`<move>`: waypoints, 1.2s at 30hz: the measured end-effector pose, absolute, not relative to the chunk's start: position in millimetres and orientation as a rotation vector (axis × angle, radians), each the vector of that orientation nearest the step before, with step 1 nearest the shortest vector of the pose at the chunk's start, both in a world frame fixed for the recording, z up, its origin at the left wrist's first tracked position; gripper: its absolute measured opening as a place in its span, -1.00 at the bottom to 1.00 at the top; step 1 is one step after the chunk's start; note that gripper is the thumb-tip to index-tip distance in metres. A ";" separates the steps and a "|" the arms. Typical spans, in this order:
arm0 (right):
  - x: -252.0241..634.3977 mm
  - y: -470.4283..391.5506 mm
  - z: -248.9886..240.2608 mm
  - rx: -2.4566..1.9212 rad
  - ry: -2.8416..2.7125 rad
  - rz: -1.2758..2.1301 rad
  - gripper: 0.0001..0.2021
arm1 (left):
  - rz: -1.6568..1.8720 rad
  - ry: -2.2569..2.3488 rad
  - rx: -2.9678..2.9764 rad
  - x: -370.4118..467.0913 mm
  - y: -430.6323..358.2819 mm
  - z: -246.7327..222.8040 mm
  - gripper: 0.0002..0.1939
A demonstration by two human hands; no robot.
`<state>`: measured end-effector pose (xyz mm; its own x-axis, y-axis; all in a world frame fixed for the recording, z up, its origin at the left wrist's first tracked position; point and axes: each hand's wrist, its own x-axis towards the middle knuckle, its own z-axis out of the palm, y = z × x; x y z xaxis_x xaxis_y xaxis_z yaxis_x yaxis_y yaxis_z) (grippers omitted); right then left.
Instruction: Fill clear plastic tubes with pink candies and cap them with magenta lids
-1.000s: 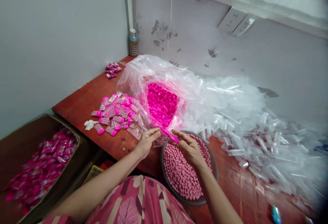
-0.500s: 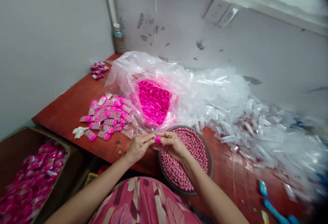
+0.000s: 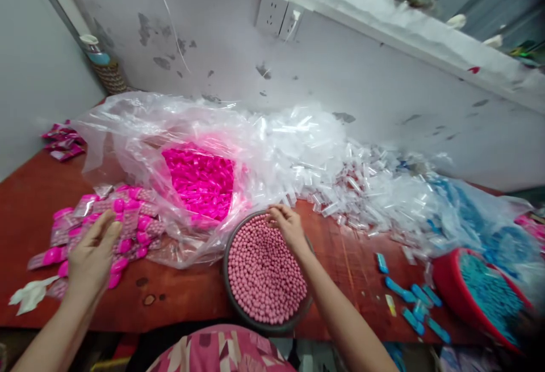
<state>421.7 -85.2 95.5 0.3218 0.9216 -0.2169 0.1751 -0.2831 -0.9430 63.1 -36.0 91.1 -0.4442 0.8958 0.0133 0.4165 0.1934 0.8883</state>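
Note:
My left hand (image 3: 91, 253) is over the near side of a pile of small clear tubes (image 3: 138, 207) filled with pink beads and closed with bright pink caps. Its fingers are apart and hold nothing that I can see. Above the far rim of a round grey bowl (image 3: 230, 287) hangs my right hand (image 3: 289, 229), fingers loosely bent and apart, with nothing visible in them. Pink beads (image 3: 266, 281) fill the bowl. Beyond that hand lies a heap of empty clear tubes (image 3: 327, 190). Bright pink caps (image 3: 200, 182) show in the mouth of a clear plastic bag (image 3: 123, 128).
At the right, a red basin (image 3: 447, 275) holds small blue pieces, with several blue-capped items (image 3: 419, 309) beside it. Pink packets (image 3: 63, 140) and a crumpled white tissue (image 3: 32, 295) are at the left. A bottle (image 3: 100, 59) stands in the corner by the wall.
My hands have parted: the left has moved to the capped tubes, the right to the bowl's far rim. The pink-capped tube is out of my fingers. The view has swung right.

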 end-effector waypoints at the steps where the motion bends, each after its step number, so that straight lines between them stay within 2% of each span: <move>1: 448.4 -81.8 83.1 -1.898 -1.009 0.835 -0.70 | 1.186 1.960 1.178 62.2 -35.3 88.1 -0.61; 6: 543.1 -53.8 26.4 -2.147 -1.000 0.626 -0.74 | 0.970 1.775 1.125 99.5 -52.2 70.7 -0.62; 10: 563.4 -28.2 -3.7 -2.258 -1.034 0.605 -0.70 | 0.775 1.552 1.160 142.6 -66.6 62.7 -0.53; 15: 572.5 -24.9 -15.8 -2.319 -1.048 0.651 -0.75 | 0.629 1.363 1.227 177.9 -76.2 62.4 -0.54; 18: 579.0 -47.8 -0.2 -2.247 -1.091 0.707 -0.70 | 0.575 1.288 1.306 198.0 -78.2 70.3 -0.58; 22: 569.6 -95.7 45.7 -2.055 -1.169 0.886 -0.60 | 0.587 1.097 1.467 234.0 -76.0 91.3 -0.62; 28: 509.9 -145.0 115.6 -1.606 -1.367 1.441 -0.70 | 0.638 0.881 1.582 289.0 -78.4 110.9 -0.48; 33: 486.2 -162.6 129.6 -1.561 -1.359 1.526 -0.74 | 0.566 0.808 1.376 286.3 -87.3 103.4 -0.74; 36: 495.5 -177.9 130.2 -1.632 -1.313 1.473 -0.72 | 0.668 0.884 1.114 265.2 -83.4 100.3 -0.78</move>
<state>495.5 -177.9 130.2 -0.0902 0.9156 -0.3918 0.2844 -0.3533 -0.8912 265.2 -83.4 100.3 0.5026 0.8241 -0.2611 -0.0258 0.3162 0.9484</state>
